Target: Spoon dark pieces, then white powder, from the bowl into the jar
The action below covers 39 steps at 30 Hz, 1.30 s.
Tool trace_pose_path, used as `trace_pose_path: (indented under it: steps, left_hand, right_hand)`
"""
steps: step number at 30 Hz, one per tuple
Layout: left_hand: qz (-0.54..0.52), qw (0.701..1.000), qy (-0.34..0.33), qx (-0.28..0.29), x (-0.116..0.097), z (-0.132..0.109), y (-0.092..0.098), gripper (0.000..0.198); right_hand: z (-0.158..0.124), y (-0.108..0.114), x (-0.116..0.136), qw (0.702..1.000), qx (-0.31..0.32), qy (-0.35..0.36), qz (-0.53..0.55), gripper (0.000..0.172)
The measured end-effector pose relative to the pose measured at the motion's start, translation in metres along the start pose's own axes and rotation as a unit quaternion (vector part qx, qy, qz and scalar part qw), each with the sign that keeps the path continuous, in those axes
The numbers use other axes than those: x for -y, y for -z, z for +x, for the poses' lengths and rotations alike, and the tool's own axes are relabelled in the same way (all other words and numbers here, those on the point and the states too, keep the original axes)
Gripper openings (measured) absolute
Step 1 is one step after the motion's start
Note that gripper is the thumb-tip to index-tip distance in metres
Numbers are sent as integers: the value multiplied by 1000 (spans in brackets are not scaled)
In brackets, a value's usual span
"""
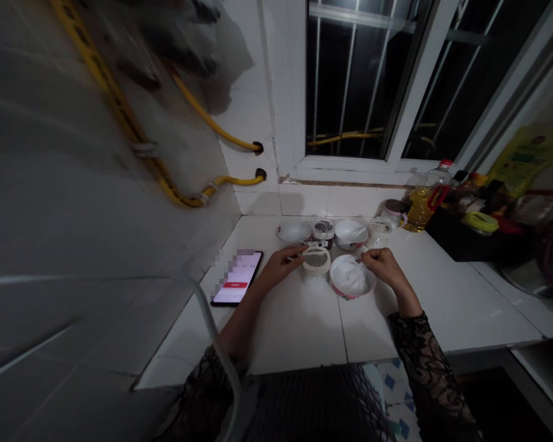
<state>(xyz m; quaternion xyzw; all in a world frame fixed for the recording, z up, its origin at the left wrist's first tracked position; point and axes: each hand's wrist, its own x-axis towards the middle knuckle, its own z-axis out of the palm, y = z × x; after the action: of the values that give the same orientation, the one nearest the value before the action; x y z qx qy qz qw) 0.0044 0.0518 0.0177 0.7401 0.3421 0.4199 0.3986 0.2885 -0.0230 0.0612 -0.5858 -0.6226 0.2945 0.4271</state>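
My left hand (283, 265) reaches to the left side of a small white lidded jar (316, 263), thumb and fingers at the lid's edge. To the right of that jar stands a bowl (350, 281) with a floral outside, holding a white, powdery-looking mass. Over the bowl's right rim my right hand (381, 264) is closed in a pinch on a thin handle, which looks like a spoon's; its lower end is lost in the white contents. Behind are a second bowl (350, 235) with a spoon in it, a dark-topped jar (323, 229) and a pale shallow dish (294, 231).
A lit phone (236, 279) lies left of my left forearm. At the back right stand a white jar (378, 230), an oil bottle (421, 202) and several seasoning containers. Tiled walls and a window (350, 162) bound the counter (299, 331). A pale curved tube (212, 325) crosses the lower left.
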Motion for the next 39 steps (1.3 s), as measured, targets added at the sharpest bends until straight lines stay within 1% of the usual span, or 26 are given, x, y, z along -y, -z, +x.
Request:
trace_pose_path:
  steps: [6,12,19,22,26,31,34,36,37,38,39]
  left_hand:
    - [9,1000,7,1,-1,-1,1,48]
    - [9,1000,9,3,0,-1,1,47]
    - [10,1000,1,7,-3,0,1,46]
    - [12,1000,-2,6,-3,0,1,47]
    - [16,1000,-5,5,-3,0,1,46]
    - [22,1000,-2,2,-3,0,2,46]
    - [23,1000,-2,3,-3,0,2,46]
    - [21,1000,-2,5,-2,0,2,45]
    - [20,1000,-2,6,-2,0,1,44]
    - [19,1000,-2,5,-2,0,1,44]
    - [18,1000,-2,4,-2,0,1,43]
  right_hand:
    - [3,3,-7,998,-23,-41,41,40]
    - [8,0,-15,993,-68,-61,69,41]
    - [13,-1,-25,990,-85,-72,92,43]
    - [12,-1,-22,987,-92,-76,105,43]
    - [10,-4,-8,986,-105,-69,112,43]
    - [10,-20,12,988,-125,-26,83,45]
    - [9,-34,21,985,-165,32,34,46]
    - [7,-42,26,970,-212,112,-32,46]
    - [5,-46,28,956,-230,164,-78,45]
    - [3,-49,29,938,-233,220,-132,45]
    - [2,-52,30,915,-221,279,-189,43]
